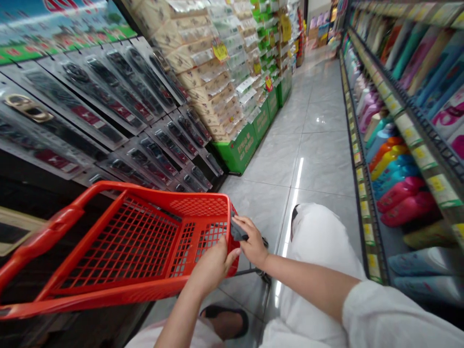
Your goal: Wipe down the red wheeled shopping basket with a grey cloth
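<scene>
A red plastic shopping cart (119, 241) with a lattice basket stands at the left, tilted in my view. My left hand (213, 263) is closed over its near end rim, with the fingertips partly hidden and the thumb on the outer side. On the outer face of that same end sits a dark grey piece (237, 231); whether it belongs to the cart cannot be made out. My right hand (253, 241) has its fingers bent around this piece, close beside my left thumb.
Packaged belts (119, 92) hang on the left wall. Stacked tissue packs (206, 72) rise from green printed boxes (241, 150). Shelves of colourful bottles (395, 179) line the right side. Grey tiled floor (315, 145) runs down the aisle between them. My white-clad knee (319, 241) is bent beside the cart.
</scene>
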Tool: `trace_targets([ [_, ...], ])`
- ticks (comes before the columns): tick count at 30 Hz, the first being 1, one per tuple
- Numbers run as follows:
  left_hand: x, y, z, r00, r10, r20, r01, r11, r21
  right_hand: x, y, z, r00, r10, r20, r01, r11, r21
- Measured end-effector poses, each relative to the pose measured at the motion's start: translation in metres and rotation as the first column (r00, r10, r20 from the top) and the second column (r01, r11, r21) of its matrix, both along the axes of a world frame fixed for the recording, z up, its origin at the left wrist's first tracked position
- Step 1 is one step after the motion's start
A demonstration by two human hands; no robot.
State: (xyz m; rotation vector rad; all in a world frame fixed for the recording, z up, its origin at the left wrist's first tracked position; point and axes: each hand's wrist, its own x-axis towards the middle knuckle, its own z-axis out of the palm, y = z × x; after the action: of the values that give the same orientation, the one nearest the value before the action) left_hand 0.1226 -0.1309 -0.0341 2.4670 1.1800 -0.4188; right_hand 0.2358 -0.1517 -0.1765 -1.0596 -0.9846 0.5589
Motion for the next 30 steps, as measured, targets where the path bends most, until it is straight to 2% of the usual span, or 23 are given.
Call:
trace_targets([
  [2, -0.001, 0.000, 0.000, 1.000, 0.002, 0.004, -0.003, 1.000, 0.005, 0.005, 0.007, -0.001, 0.990, -0.060, -0.124, 0.052, 0.996, -0.072],
  [5, -0.002, -0.001, 0.000, 1.000, -0.006, 0.015, 0.006, 1.000, 0.022, 0.020, 0.038, 0.005, 0.912, -0.182, -0.367, 0.136, 0.980, -0.148],
  [6, -0.002, -0.002, 0.001, 1.000, -0.006, 0.012, 0.006, 1.000, 0.024, 0.024, 0.049, 0.007, 0.896, -0.163, -0.413, 0.126, 0.985, -0.115],
  [8, -0.001, -0.002, 0.002, 1.000, -0.005, 0.001, 0.005, 1.000, 0.027, 0.029, 0.066, 0.008, 0.898, -0.046, -0.438, 0.055, 0.998, 0.009],
  [10, 0.001, -0.002, 0.002, 1.000, -0.003, -0.007, 0.003, 1.000, 0.031, 0.027, 0.073, -0.001, 0.897, 0.024, -0.442, -0.010, 0.999, 0.035],
  [14, 0.005, -0.001, 0.003, 1.000, 0.001, -0.013, 0.000, 0.999, 0.036, 0.017, 0.072, -0.036, 0.869, -0.076, -0.488, -0.058, 0.966, -0.253],
  [16, 0.005, 0.000, 0.002, 1.000, 0.007, -0.025, -0.006, 0.999, 0.036, 0.018, 0.074, -0.042, 0.866, -0.087, -0.492, -0.083, 0.946, -0.314],
  [18, 0.005, 0.001, 0.001, 0.999, 0.009, -0.036, -0.007, 0.999, 0.045, 0.024, 0.079, -0.034, 0.870, -0.064, -0.489, -0.083, 0.958, -0.273],
  [20, 0.004, 0.001, 0.000, 0.999, 0.005, -0.040, -0.003, 0.998, 0.059, 0.030, 0.085, -0.018, 0.888, 0.012, -0.460, -0.078, 0.989, -0.124],
  [22, 0.003, 0.001, -0.001, 0.999, -0.001, -0.038, 0.004, 0.998, 0.068, 0.031, 0.086, -0.008, 0.904, 0.101, -0.414, -0.092, 0.995, 0.044],
  [24, 0.003, 0.001, 0.000, 0.999, -0.005, -0.035, 0.008, 0.998, 0.069, 0.025, 0.080, -0.010, 0.908, 0.121, -0.401, -0.099, 0.992, 0.074],
  [27, 0.004, 0.001, 0.001, 0.999, 0.002, -0.038, 0.000, 0.998, 0.065, 0.009, 0.066, -0.033, 0.872, 0.002, -0.489, -0.090, 0.984, -0.157],
  [30, 0.004, 0.001, 0.000, 1.000, 0.012, -0.028, -0.010, 0.998, 0.057, 0.001, 0.061, -0.047, 0.800, -0.072, -0.595, -0.178, 0.920, -0.350],
])
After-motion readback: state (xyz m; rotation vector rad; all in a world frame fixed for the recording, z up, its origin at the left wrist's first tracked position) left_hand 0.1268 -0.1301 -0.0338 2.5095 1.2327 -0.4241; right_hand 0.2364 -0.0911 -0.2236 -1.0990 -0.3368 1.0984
